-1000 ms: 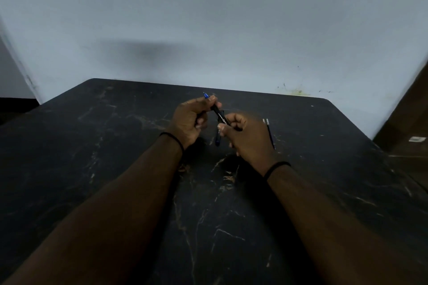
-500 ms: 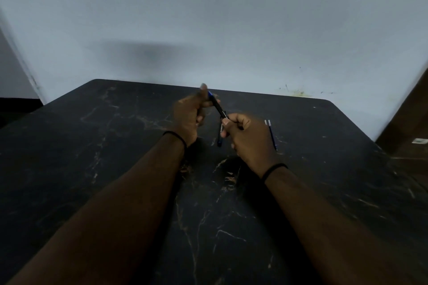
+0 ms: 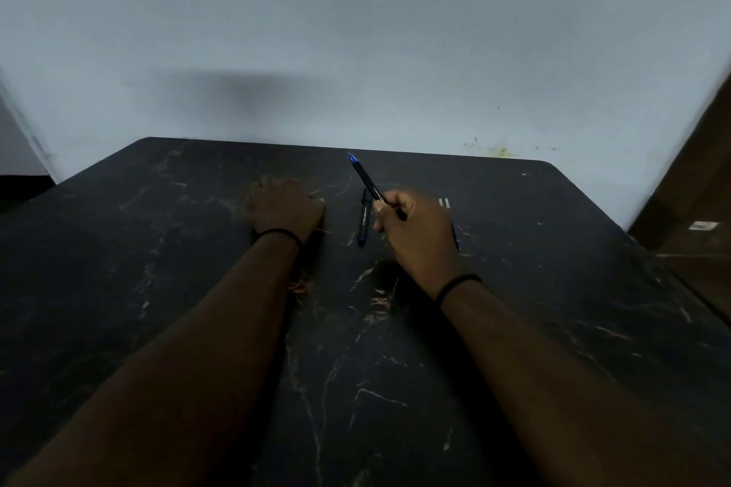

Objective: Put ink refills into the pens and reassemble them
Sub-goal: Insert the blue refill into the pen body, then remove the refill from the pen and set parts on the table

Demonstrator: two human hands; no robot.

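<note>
the left hand [image 3: 285, 210] lies on the dark marbled counter [image 3: 395, 387], knuckles up and fingers curled under; whether it holds anything beneath is hidden, so i cannot tell. just to its right a second pen [image 3: 363, 223] lies flat on the counter, pointing away from the person.

the right hand [image 3: 415, 233] grips a black pen [image 3: 375, 188] near its back end, lifted off the counter and tilted up and to the left, blue tip uppermost. it looks assembled, so the step in hand is probably setting it down finished, or checking the joint. to do that well, keep the pinch on the barrel, test that the front section is tight, then lay it apart from the unfinished parts so the two lots do not mix.

beyond the right hand two thin pale refills [image 3: 444, 203] lie on the counter, partly hidden by it; a blue sliver shows at the hand's right edge, too small to name.

nothing blocks the pen lying flat, though the dim light and dark surface make black parts easy to miss.
</note>
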